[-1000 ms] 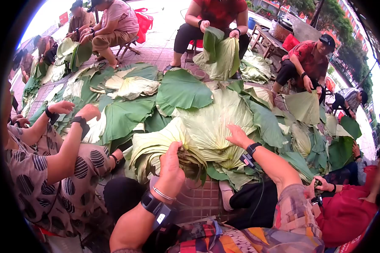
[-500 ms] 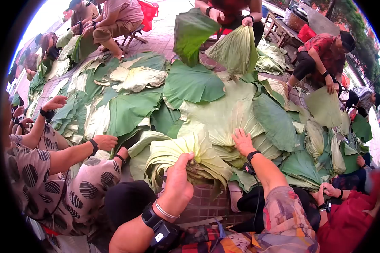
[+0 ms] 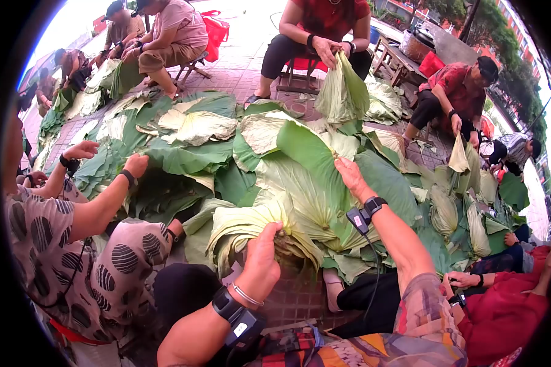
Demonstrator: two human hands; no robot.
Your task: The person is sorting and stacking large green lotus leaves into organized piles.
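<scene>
Beside paving (image 3: 296, 296), hands (image 3: 257, 266) (image 3: 354, 178) grip leaf bundle (image 3: 248, 223) (left), green leaf's (image 3: 313, 160) edge (right)

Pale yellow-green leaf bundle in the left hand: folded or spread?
Folded. The pale yellow-green leaf bundle shows curved edges stacked in close layers, gathered together at the left hand; how the innermost leaves lie is hidden.

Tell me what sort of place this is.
Likely an outdoor paved street or courtyard: block paving, trees beyond, and people on low stools around large heaped leaves.
</scene>
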